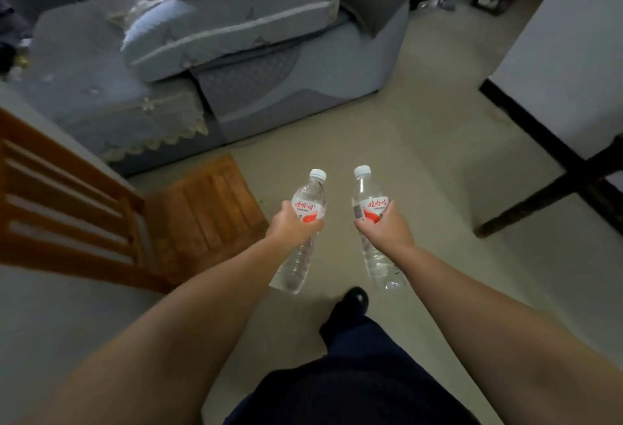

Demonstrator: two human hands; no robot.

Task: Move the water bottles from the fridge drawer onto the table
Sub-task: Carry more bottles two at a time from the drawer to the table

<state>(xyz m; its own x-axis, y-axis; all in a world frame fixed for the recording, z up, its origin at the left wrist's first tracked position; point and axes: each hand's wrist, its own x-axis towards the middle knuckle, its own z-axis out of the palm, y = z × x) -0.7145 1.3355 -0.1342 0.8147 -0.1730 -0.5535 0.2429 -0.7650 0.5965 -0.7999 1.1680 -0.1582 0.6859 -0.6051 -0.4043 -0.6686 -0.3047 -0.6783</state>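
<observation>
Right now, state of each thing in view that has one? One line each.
left hand: grips the left bottle at its label
right hand: grips the right bottle at its label
left bottle: capped, held in the air, cap tilted away
right bottle: capped, held in the air, cap tilted away
wooden chair: standing on the floor, seat bare

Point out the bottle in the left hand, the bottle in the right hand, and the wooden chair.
left bottle (309, 200): head view, on its upper body above the label.
right bottle (367, 197): head view, on its clear shoulder above the label.
wooden chair (205, 202): head view, on the slatted seat.
</observation>
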